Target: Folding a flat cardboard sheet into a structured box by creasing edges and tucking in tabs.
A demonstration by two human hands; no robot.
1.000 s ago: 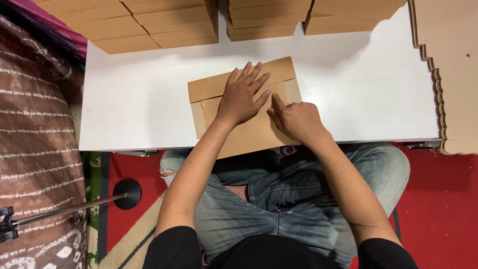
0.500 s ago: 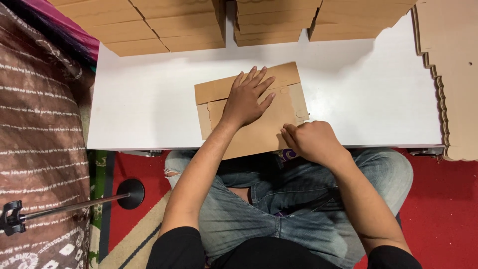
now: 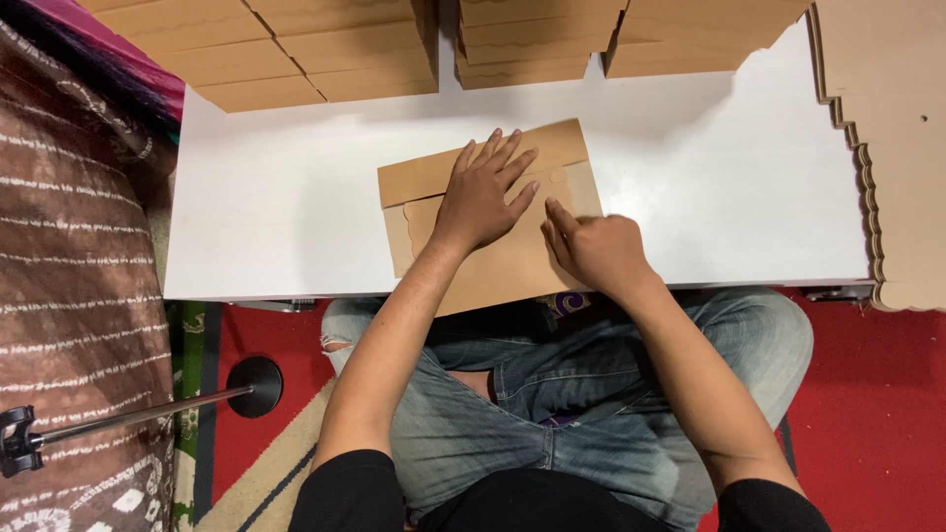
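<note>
A flat brown cardboard piece point(image 3: 498, 271) with a folded flap lies on the white table point(image 3: 276, 212), its near edge hanging over the table's front. My left hand point(image 3: 485, 192) presses flat on the cardboard with fingers spread. My right hand point(image 3: 591, 246) rests on the cardboard's right side, index finger pointing along the fold, other fingers curled.
Stacks of flat brown cardboard point(image 3: 325, 49) line the table's far edge, and more scalloped-edged sheets point(image 3: 887, 148) stand at the right. A patterned brown cloth point(image 3: 69, 296) lies at the left. A black stand base point(image 3: 254, 386) sits on the red floor.
My right hand slid down to the cardboard's lower right, then back up and left along its right side. My left hand stayed pressed on the cardboard.
</note>
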